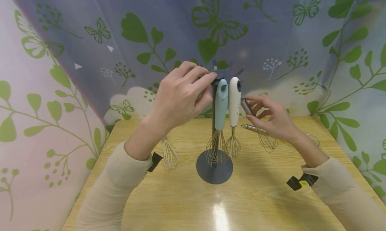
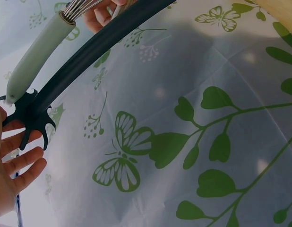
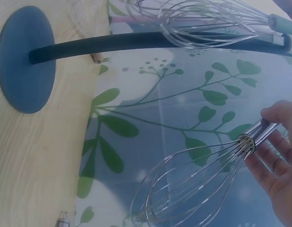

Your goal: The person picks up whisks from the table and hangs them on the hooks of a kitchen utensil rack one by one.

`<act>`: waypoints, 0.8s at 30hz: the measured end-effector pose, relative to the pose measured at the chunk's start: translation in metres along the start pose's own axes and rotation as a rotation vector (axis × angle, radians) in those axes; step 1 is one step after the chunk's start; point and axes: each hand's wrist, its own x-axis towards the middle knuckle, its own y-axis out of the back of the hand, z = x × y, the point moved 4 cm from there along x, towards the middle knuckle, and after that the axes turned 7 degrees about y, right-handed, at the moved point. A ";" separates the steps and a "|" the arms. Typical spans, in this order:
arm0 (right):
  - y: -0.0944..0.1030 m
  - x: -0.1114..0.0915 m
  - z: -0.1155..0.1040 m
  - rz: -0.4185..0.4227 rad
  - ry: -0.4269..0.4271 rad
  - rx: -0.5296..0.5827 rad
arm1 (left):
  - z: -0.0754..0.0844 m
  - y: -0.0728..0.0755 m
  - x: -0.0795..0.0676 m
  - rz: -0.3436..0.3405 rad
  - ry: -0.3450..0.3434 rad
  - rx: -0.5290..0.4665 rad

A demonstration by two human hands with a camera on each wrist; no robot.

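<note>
A dark stand (image 1: pixel 215 177) with a round base and a hooked top (image 2: pixel 31 116) rises from the table. My left hand (image 1: pixel 182 92) holds the hooked top, thumb and index finger at one hook, other fingers spread behind it. A whisk with a pale blue-green handle (image 1: pixel 221 107) and a whisk with a white handle (image 1: pixel 234 105) hang from the stand, wires down. To their right, my right hand (image 1: pixel 272 119) grips a metal whisk (image 3: pixel 193 182) by its shiny handle (image 1: pixel 247 107). Its wires point downward, apart from the stand.
Left of the stand, a wire whisk (image 1: pixel 170 154) is partly hidden by my left arm. A metal handle (image 1: pixel 254 128) lies behind my right hand, and wire loops (image 1: pixel 313 139) show past my right wrist. Patterned cloth (image 1: pixel 187 23) surrounds the wooden table (image 1: pixel 169 197).
</note>
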 end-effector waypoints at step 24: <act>0.011 0.016 -0.029 0.086 0.085 0.123 | 0.001 0.000 -0.001 0.004 0.008 -0.001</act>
